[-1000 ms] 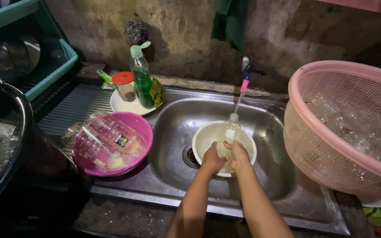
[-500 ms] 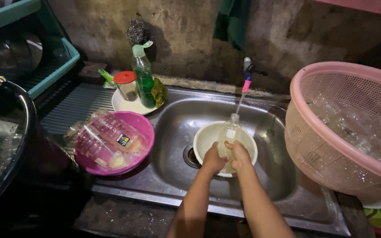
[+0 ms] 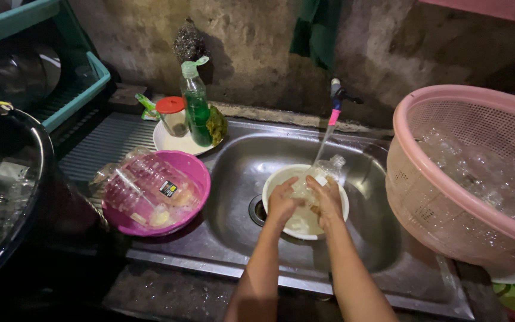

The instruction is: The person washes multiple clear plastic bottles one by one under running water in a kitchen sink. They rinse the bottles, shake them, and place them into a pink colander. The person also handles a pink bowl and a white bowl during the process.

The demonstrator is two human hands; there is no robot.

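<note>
Dim kitchen corner, rough grey wall, steel sink (image 3: 239,179) set in a dark worktop. Both hands over a white bowl (image 3: 275,185) sitting in the sink basin near the drain. Left hand (image 3: 282,203) and right hand (image 3: 328,200) wrapped together around a clear plastic bottle (image 3: 323,173), fingers curled closed on its body, neck tilted up toward the tap (image 3: 336,95). Thin stream running from the pink-tipped spout onto the bottle mouth. Bowl looks part full of cloudy water.

Progress, judged from the layout:
- One bottle in hand, under the water, mid-rinse by the look of it.
- Magenta bowl (image 3: 192,179) left of the sink, on the drainboard, holding several more clear bottles lying on their sides. Probably the queue not yet rinsed, but can't confirm.
- Big pink mesh basket (image 3: 430,179) right of the sink, heaped with clear plastic. Probably the finished pile; can't tell wet from dry at this light.
- Black tub (image 3: 37,179) far left, also with clear plastic inside, role unclear.

Green dish-soap bottle (image 3: 196,107) and a small red-lidded jar (image 3: 171,113) standing on a white plate (image 3: 168,143) behind the magenta bowl, untouched. Teal rack (image 3: 84,89) upper left.

Rough estimate: well into the batch, handful left in the magenta bowl.
</note>
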